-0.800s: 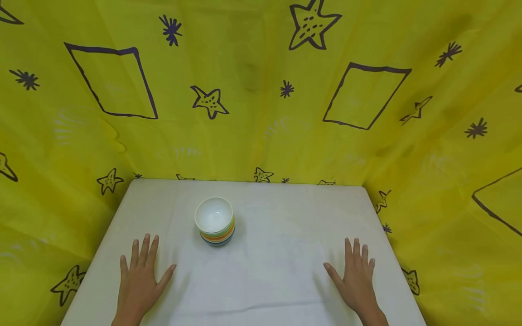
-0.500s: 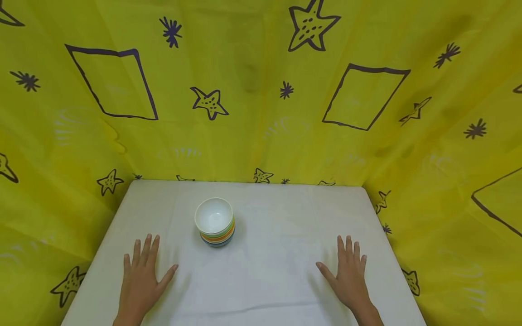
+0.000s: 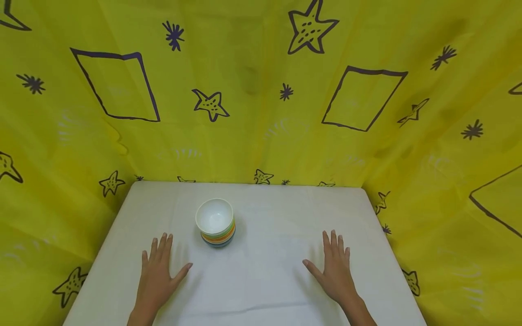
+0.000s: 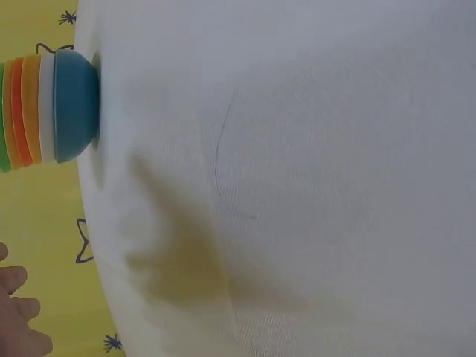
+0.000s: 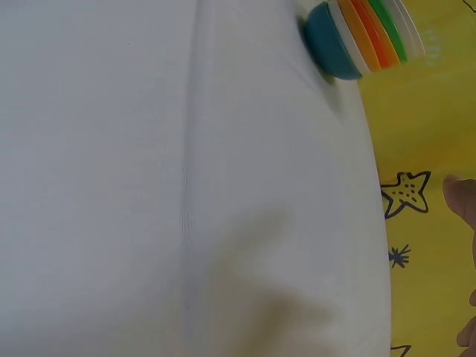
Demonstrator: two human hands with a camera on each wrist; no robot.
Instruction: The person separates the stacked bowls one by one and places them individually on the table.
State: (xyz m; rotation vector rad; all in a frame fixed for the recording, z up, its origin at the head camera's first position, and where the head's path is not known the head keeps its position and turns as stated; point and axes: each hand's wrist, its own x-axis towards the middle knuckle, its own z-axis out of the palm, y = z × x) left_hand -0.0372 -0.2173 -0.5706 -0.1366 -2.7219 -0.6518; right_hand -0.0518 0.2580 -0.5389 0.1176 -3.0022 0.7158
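A stack of nested bowls (image 3: 215, 222) stands upright on the white-covered table, left of the middle. The top bowl is white inside; green, orange, white and blue bands show below its rim. In the left wrist view the stack (image 4: 74, 105) lies sideways in the picture, its lowest bowl blue. My left hand (image 3: 158, 276) hovers to the near left of the bowls, fingers straight and spread, touching nothing. Farther off on the right, my right hand (image 3: 335, 274) also hangs over the cloth with fingers spread and nothing held. The right wrist view shows the same bowls (image 5: 361, 37) at its top.
The table (image 3: 281, 244) is covered with a white cloth that has a crease near the front. Yellow curtains (image 3: 244, 136) printed with stars and frames close in the back and both sides.
Both hands have moved inward: the left hand rightward, nearer the bowls, and the right hand leftward. The bowls stay where they were.
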